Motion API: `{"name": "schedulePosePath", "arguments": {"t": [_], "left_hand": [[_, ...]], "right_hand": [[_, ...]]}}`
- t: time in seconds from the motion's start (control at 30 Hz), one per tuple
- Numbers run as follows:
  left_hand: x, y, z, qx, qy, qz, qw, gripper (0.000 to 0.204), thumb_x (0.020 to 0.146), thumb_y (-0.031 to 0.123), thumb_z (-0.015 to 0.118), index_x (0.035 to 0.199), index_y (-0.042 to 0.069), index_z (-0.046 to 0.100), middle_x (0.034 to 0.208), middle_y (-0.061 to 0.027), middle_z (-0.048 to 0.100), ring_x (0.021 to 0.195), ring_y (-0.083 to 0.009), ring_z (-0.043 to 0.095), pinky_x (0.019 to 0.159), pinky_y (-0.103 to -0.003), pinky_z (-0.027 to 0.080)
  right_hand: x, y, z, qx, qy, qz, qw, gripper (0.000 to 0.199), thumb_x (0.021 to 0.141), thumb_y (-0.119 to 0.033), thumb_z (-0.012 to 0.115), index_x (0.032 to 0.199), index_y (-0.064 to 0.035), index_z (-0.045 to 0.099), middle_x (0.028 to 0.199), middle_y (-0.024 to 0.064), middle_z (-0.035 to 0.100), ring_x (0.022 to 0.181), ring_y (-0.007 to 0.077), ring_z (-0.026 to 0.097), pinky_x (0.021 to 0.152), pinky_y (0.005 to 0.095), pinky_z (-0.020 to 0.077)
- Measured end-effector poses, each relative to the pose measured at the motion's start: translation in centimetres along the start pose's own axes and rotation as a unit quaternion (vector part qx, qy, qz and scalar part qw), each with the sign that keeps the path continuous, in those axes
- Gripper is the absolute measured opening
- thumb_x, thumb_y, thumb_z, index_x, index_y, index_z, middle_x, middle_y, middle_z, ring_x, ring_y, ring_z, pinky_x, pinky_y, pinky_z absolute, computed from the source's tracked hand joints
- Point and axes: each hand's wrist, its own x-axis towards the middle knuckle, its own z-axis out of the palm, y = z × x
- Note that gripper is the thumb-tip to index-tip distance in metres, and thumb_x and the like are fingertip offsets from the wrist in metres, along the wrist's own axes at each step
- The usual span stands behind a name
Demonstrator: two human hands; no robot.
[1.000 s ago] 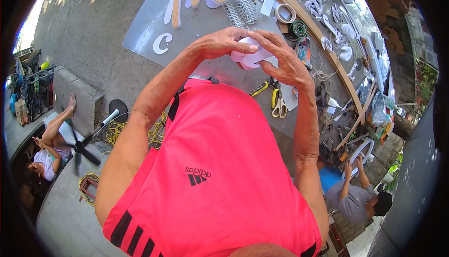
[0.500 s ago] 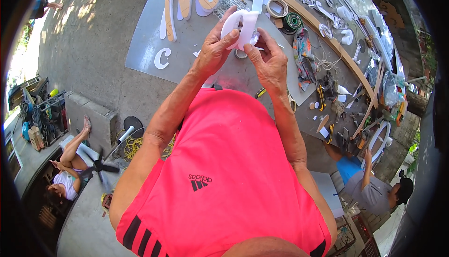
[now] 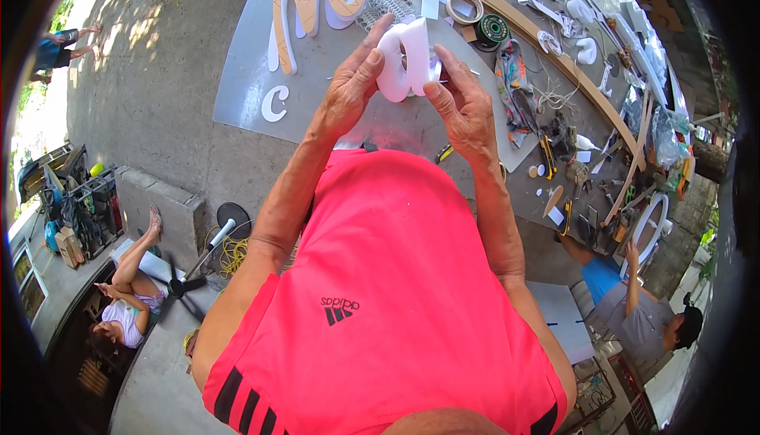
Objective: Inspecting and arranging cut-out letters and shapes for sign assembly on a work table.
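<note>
A thick white cut-out letter (image 3: pixel 393 63) with a hole in its bowl is held up over the near part of the worktable. My left hand (image 3: pixel 354 87) grips its left edge, thumb in front and fingers behind. On the other side, my right hand (image 3: pixel 463 110) presses its thumb to the lower right edge; its fingers are partly hidden behind the letter. Beyond lies a wire-mesh-like silvery bundle (image 3: pixel 384 6). A smaller flat white curved letter (image 3: pixel 274 104) lies on the table to the left, below a large tan-faced white letter (image 3: pixel 283 27).
Right of my hands are a tape roll (image 3: pixel 457 17), a green spool (image 3: pixel 492 31), a long wooden strip (image 3: pixel 582 83) and a yellow cutter knife (image 3: pixel 548 158). A person (image 3: pixel 637 308) at right handles a white oval ring (image 3: pixel 643 233). Another person (image 3: pixel 127 312) sits at left, near a fan (image 3: pixel 177 286).
The white letter has turned so that its face shows more fully, and it sits slightly lower. My left thumb has drawn back toward its edge, and my right hand has shifted slightly right and down.
</note>
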Motion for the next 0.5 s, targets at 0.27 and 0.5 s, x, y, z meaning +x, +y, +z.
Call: {"name": "schedulePosePath", "arguments": {"t": [0.27,0.5], "left_hand": [[-0.2,0.1,0.2,0.126,-0.021,0.065,0.990,0.070,0.101,0.030,0.060,0.157,0.008,0.026,0.146,-0.0117,0.045,0.132,-0.0198,0.045,0.109,-0.036,0.039],[-0.8,0.4,1.1,0.175,-0.022,0.120,0.977,0.078,0.093,0.026,0.072,0.155,0.003,0.030,0.143,-0.0133,0.049,0.124,-0.0216,0.054,0.099,-0.036,0.051]], "right_hand": [[-0.4,0.9,-0.7,0.092,-0.006,0.022,0.995,0.062,0.092,-0.032,0.072,0.139,0.0034,0.052,0.125,0.0142,0.062,0.103,0.0189,0.064,0.091,0.0303,0.0529],[-1.2,0.2,-0.9,0.083,0.011,-0.023,0.996,0.059,0.093,-0.030,0.070,0.140,0.0016,0.053,0.126,0.0124,0.063,0.106,0.0172,0.062,0.090,0.0301,0.0527]]}}
